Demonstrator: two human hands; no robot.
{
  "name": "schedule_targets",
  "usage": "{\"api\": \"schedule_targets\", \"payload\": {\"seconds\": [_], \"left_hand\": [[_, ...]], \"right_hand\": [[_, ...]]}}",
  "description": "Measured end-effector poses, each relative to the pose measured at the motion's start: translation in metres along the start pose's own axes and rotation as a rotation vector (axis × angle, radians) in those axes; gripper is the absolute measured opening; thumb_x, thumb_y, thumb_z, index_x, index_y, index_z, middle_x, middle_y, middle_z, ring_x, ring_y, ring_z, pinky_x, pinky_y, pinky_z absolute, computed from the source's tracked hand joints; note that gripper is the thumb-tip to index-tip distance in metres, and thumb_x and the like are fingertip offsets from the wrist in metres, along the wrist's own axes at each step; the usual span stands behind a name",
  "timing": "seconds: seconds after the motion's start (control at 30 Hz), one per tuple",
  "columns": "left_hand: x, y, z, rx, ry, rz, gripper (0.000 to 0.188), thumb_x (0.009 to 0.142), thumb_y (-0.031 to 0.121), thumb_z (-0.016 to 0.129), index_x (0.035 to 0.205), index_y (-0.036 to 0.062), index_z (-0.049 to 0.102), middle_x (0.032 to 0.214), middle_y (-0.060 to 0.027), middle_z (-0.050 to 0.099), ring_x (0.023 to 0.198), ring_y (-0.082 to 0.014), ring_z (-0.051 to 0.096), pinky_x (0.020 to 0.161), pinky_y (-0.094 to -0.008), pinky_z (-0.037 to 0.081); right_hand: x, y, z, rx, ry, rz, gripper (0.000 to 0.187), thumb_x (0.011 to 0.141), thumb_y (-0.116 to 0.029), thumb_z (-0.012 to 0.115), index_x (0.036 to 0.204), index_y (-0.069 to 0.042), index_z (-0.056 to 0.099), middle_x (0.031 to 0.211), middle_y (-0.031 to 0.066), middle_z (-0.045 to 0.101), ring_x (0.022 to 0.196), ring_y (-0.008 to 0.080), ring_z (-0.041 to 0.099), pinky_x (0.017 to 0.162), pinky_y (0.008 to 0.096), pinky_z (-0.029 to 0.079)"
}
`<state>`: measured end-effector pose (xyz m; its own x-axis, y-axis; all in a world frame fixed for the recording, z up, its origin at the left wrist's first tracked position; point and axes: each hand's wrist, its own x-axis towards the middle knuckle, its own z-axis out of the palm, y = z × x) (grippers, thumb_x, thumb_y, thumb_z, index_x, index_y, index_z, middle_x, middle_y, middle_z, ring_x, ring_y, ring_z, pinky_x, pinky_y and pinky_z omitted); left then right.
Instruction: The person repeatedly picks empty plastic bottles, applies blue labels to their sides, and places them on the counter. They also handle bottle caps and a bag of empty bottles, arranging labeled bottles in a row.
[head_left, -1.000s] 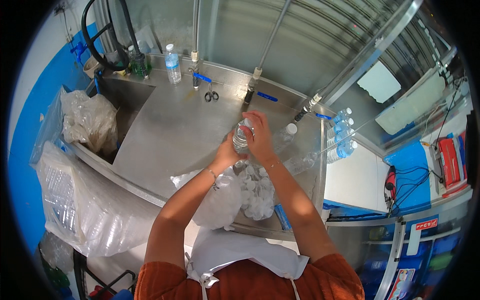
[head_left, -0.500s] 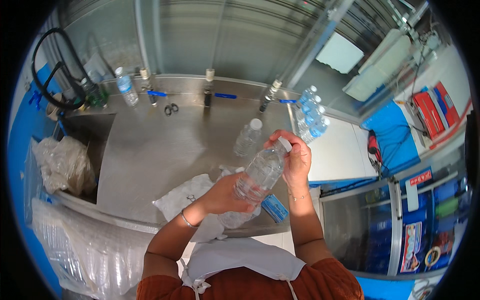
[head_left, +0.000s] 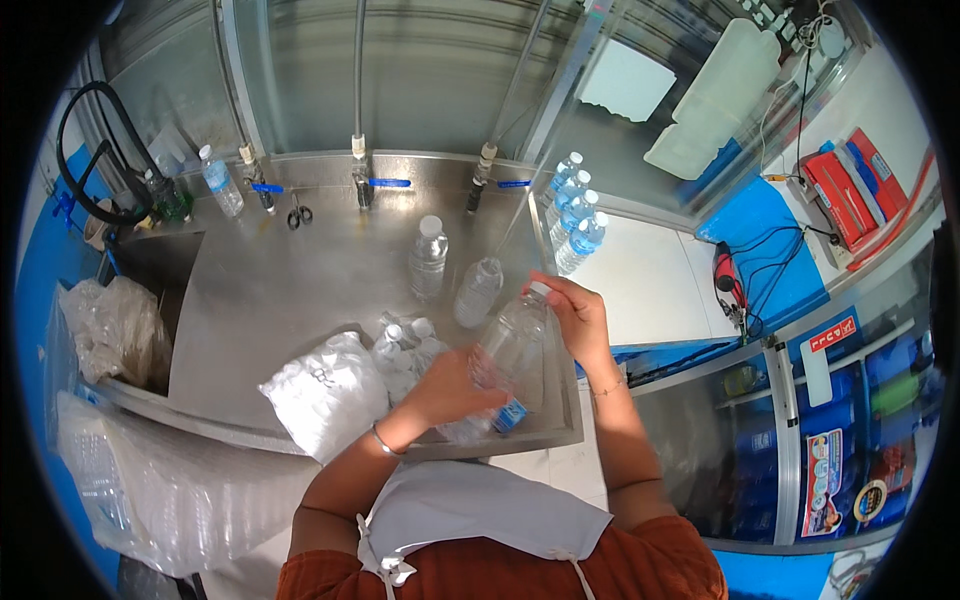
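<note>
A clear, unlabelled plastic bottle (head_left: 517, 325) with a white cap tilts to the right over the counter's right side. My left hand (head_left: 447, 388) is wrapped round its lower body. At its top, my right hand (head_left: 572, 308) grips the cap with fingers and thumb. Just beyond stands an unlabelled bottle (head_left: 479, 292) with no white cap showing. To its left is a capped clear bottle (head_left: 428, 265). A stuffed white plastic bag (head_left: 328, 388) lies left of my left hand, beside several white-capped clear bottles (head_left: 395, 345). Partly behind the held bottle is a small blue box (head_left: 509, 415).
Three taps with blue levers (head_left: 390, 183) line the back of the steel counter (head_left: 270, 270). Scissors (head_left: 299, 212) and a labelled bottle (head_left: 221, 182) are at back left. Several labelled bottles (head_left: 580, 240) stand on the right. A sink (head_left: 185, 265) holds crumpled plastic (head_left: 115, 325).
My view has swung right. Both hands have carried the bottle rightward over the counter, still gripping body and cap. The bottle without a white cap and the bottles beside the white bag now show.
</note>
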<state>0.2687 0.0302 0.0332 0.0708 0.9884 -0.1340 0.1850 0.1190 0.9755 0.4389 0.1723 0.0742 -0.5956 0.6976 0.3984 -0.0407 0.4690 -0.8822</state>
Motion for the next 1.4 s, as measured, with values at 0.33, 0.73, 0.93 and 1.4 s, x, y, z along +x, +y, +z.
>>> {"api": "schedule_targets", "payload": {"seconds": [0.33,0.73,0.93,1.4], "left_hand": [[0.021,0.004,0.073,0.07,-0.105,0.005,0.061,0.067,0.029,0.083,0.113,-0.0043,0.061,0.096,-0.0171,0.069,0.082,-0.0251,0.068,0.073,-0.0354,0.055],[0.008,0.027,0.111,-0.916,-0.486,-0.156,0.056,0.07,0.027,0.08,0.112,-0.0055,0.061,0.095,-0.0157,0.068,0.078,-0.0264,0.069,0.068,-0.0367,0.057],[0.03,0.038,0.11,0.554,0.202,-0.136,0.064,0.06,0.029,0.079,0.107,-0.0101,0.06,0.077,-0.0269,0.067,0.078,-0.0388,0.07,0.072,-0.0418,0.056],[0.112,-0.059,0.113,0.296,0.836,0.174,0.071,0.06,0.017,0.09,0.118,-0.0013,0.052,0.106,-0.0236,0.063,0.1,-0.0422,0.062,0.086,-0.0445,0.051]], "right_hand": [[-0.021,0.004,-0.093,-0.298,-0.303,-0.038,0.021,0.097,-0.021,0.053,0.091,-0.001,0.057,0.078,0.0072,0.056,0.064,0.0183,0.048,0.062,0.0285,0.041],[-0.029,0.011,-0.122,-0.079,-0.3,-0.415,0.027,0.1,-0.024,0.047,0.086,-0.003,0.058,0.07,0.0105,0.056,0.058,0.0252,0.052,0.056,0.0352,0.042],[-0.04,0.057,-0.118,-0.32,-0.369,0.045,0.032,0.102,-0.026,0.044,0.087,0.0,0.055,0.066,0.0113,0.052,0.058,0.0215,0.053,0.058,0.0342,0.042],[-0.118,0.13,-0.055,-0.374,-0.202,0.249,0.016,0.09,-0.017,0.067,0.103,-0.008,0.067,0.08,0.0088,0.055,0.072,0.0239,0.057,0.068,0.0361,0.047]]}}
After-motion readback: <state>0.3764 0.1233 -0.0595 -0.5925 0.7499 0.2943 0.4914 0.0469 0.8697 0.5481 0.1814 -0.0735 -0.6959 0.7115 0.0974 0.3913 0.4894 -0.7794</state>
